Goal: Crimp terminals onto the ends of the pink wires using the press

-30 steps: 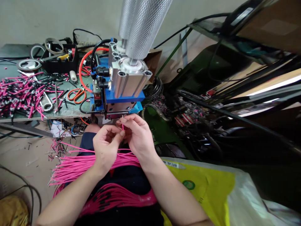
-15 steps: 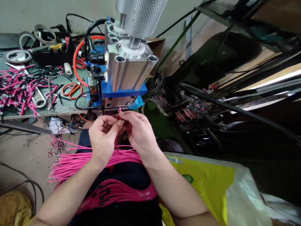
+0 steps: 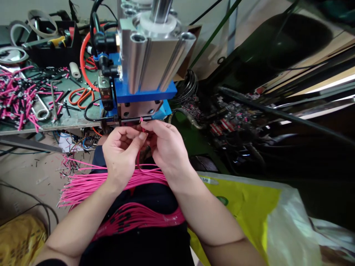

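Note:
Both hands meet just in front of a blue and silver pneumatic press [image 3: 155, 62]. Between the fingertips is a thin pink wire [image 3: 138, 159], its end poking up near the press's lower front edge. My left hand [image 3: 122, 151] is closed, thumb and fingers pinching the wire. My right hand [image 3: 169, 144] is closed too, gripping the wire close to its tip. The wire's lower part curves down toward my lap. There a bundle of pink wires [image 3: 85, 186] lies across my legs, and a second bundle with black sleeves [image 3: 138, 218] rests nearer my body.
On the bench [image 3: 74, 120] at left lie a heap of short pink and black wire pieces [image 3: 19, 98], orange-handled scissors [image 3: 81, 98] and a black tray [image 3: 54, 51]. A yellow bag [image 3: 244, 207] is at my right. Dark machinery [image 3: 249, 129] stands beyond it.
The view has tilted and come slightly closer, so the press top is now cut off. Both hands keep the same pinch on the pink wire at the press front.

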{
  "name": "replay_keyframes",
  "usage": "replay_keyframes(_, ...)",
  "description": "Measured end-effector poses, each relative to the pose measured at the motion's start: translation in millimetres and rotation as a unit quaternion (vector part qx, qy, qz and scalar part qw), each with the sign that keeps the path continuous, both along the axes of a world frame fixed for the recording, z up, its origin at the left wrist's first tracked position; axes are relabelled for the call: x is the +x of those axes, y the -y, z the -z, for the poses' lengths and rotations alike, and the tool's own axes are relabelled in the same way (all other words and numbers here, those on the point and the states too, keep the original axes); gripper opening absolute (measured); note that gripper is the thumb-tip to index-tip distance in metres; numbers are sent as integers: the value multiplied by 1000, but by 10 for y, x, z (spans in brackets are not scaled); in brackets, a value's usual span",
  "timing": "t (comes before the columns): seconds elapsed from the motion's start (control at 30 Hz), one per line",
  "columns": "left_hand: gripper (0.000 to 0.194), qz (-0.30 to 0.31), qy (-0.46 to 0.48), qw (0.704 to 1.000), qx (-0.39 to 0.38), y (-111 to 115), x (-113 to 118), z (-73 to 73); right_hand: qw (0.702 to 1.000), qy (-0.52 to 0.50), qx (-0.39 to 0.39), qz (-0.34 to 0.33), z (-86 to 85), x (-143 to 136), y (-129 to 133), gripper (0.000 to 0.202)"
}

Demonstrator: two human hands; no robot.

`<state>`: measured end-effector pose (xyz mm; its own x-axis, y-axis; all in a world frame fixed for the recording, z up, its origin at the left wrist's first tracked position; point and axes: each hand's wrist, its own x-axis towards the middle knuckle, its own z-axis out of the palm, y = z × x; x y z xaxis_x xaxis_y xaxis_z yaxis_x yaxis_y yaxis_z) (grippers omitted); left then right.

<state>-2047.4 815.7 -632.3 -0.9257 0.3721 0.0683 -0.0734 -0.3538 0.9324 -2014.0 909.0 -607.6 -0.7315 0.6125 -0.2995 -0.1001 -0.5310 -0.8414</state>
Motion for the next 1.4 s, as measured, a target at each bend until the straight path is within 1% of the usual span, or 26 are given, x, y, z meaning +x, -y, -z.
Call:
replay_keyframes(0.13, 24, -9, -4, 1000, -12, -4, -5, -10, 1000, 1, 0, -3, 10, 2, 0, 13)
replay_keyframes(0.27, 25, -6, 2, 1000, 5, -9, -6, 2, 1000, -7, -3, 1, 3, 2, 4, 15)
replay_keyframes(0.47, 18, -2, -8, 1000, 21, -6, -13, 48, 1000, -5, -14, 3, -16, -9, 11, 13)
replay_keyframes(0.7, 16, -9, 4, 1000, 20, -3, -10, 34, 1000, 1, -22, 2, -32, -10, 24, 13)
replay_keyframes(1.0, 16, -8, -5, 1000, 19, -7, -19, 37, 1000, 6, -7, 4, -5, -18, 7, 14)
replay_keyframes(1.17, 17, -10, -7, 1000, 18, -6, -16, 43, 1000, -9, 9, 10, 27, -13, 15, 12)
replay_keyframes(1.27, 19, -8, 11, 1000, 11, 35, 23, 30, 999, -31, 25, -1, 60, 53, 42, 11)
replay_keyframes(1.4, 20, 6, 33, 999, 3, 147, 99, 13, 995, -55, 65, -52, 157, 227, 107, 11)
